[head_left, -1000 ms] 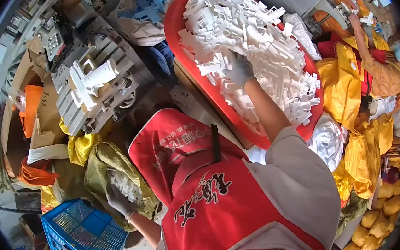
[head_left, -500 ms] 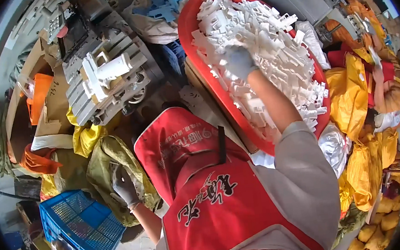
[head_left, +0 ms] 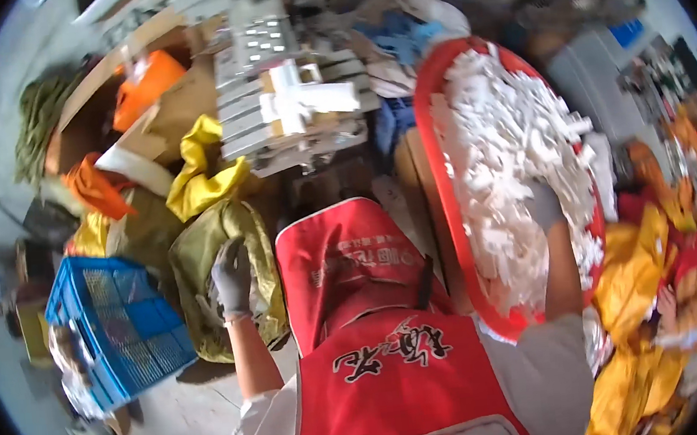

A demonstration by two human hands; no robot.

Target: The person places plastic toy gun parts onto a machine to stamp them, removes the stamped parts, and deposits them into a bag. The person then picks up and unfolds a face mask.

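My right hand, in a grey glove, reaches into the heap of white plastic parts that fills a long red tub. Its fingers are blurred against the parts, so its grip does not show. On the left, my left hand, also in a grey glove, is over the mouth of an olive woven sack. Its fingers are apart and slightly bent, with nothing visible in them. A white plastic part lies on a slotted metal machine table ahead of me.
A blue plastic crate stands left of the sack. Behind it are a cardboard box with orange cloth, and a yellow bag. Yellow sacks and a person in red sit at the right. A black fan stands at the back right.
The whole view has turned, shifting the tub rightward and the machine toward the middle. My right hand has moved nearer to me within the heap. My left hand stays by the sack.
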